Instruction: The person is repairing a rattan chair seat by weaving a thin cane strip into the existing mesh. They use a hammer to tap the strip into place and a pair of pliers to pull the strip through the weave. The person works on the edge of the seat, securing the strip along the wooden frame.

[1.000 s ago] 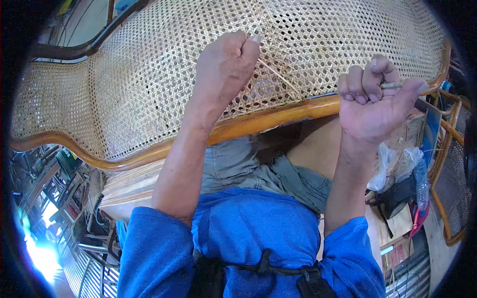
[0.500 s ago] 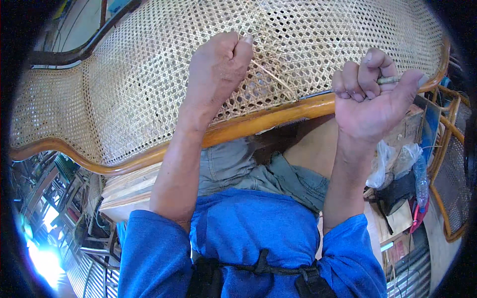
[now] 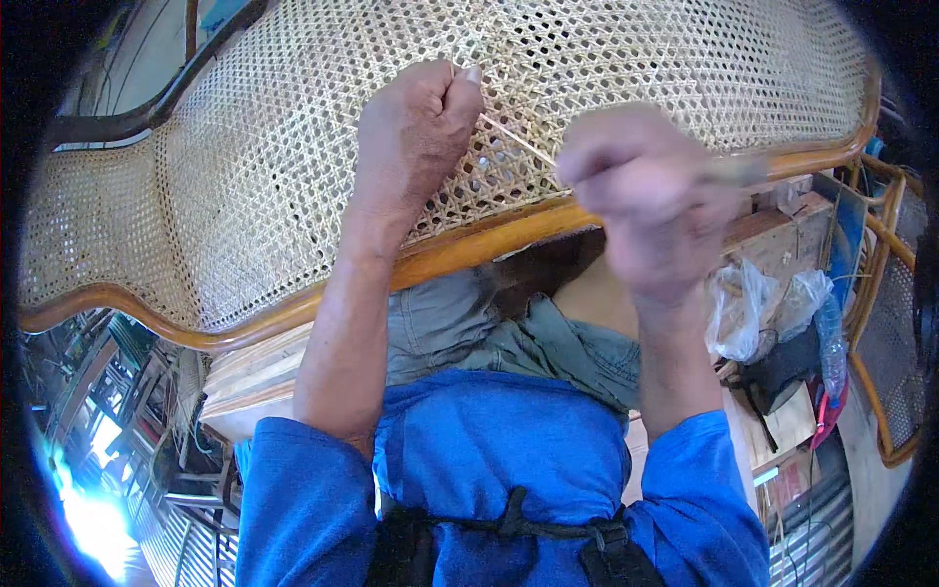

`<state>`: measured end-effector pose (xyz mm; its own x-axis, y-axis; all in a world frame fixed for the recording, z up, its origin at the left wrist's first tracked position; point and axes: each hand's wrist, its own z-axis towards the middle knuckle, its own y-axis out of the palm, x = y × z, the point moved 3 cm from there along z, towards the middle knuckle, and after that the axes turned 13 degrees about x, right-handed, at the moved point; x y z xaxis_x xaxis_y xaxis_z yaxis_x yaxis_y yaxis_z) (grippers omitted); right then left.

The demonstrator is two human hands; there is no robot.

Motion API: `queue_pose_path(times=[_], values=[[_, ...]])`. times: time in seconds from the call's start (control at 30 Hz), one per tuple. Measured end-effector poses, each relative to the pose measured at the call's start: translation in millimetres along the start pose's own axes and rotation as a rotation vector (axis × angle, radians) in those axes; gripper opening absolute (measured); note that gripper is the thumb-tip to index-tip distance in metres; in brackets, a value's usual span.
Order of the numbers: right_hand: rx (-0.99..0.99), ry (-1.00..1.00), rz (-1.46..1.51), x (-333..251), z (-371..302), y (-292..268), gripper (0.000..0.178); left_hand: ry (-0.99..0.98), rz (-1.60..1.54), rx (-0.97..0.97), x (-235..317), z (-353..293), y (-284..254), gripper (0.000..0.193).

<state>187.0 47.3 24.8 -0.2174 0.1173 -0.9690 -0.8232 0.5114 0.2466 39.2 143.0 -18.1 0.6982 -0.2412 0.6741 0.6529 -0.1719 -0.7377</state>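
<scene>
Woven cane webbing [image 3: 284,166] stretches across a curved, varnished orange-brown frame [image 3: 469,236] in front of me. My left hand [image 3: 416,147] is a fist over the webbing, thumb pressed on the forefinger, gripping a thin cane strand [image 3: 518,139]. That strand runs taut down and right to the fingers of my right hand [image 3: 646,196]. Motion smears the right hand, but its fingers are curled. From its thumb side sticks out the blurred handle of an awl [image 3: 738,171]. Whether the right fingers also pinch the strand, I cannot tell.
Right of my knees lie clear plastic bags [image 3: 748,308] and a plastic bottle [image 3: 831,352] beside wooden boards. Another cane-and-wood frame [image 3: 885,391] stands at the far right. Stacked light planks [image 3: 259,377] are under the frame on the left. Cluttered furniture parts fill the lower left.
My right hand has swung left and inward, its fingers curling in toward the strand. My left hand has shifted slightly left, still in a fist. More of the strand shows.
</scene>
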Motion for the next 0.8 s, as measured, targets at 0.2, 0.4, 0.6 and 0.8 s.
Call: queue_pose_path(times=[0.2, 0.4, 0.6, 0.8], values=[[-0.212, -0.124, 0.03, -34.8, 22.6, -0.1, 0.053, 0.034, 0.006, 0.049, -5.9, 0.0, -2.1, 0.033], [0.065, 0.178, 0.448, -23.9, 30.3, -19.8, 0.054, 0.042, -0.024, 0.058, -2.5, -2.1, 0.2, 0.032], [0.345, 0.288, 0.381, 7.3, 25.3, -30.3, 0.055, 0.045, -0.003, 0.062, -4.5, -2.7, 0.8, 0.031], [0.356, 0.314, 0.404, 13.0, 27.6, -33.3, 0.056, 0.084, -0.019, 0.085, -4.6, -1.0, 3.1, 0.032]])
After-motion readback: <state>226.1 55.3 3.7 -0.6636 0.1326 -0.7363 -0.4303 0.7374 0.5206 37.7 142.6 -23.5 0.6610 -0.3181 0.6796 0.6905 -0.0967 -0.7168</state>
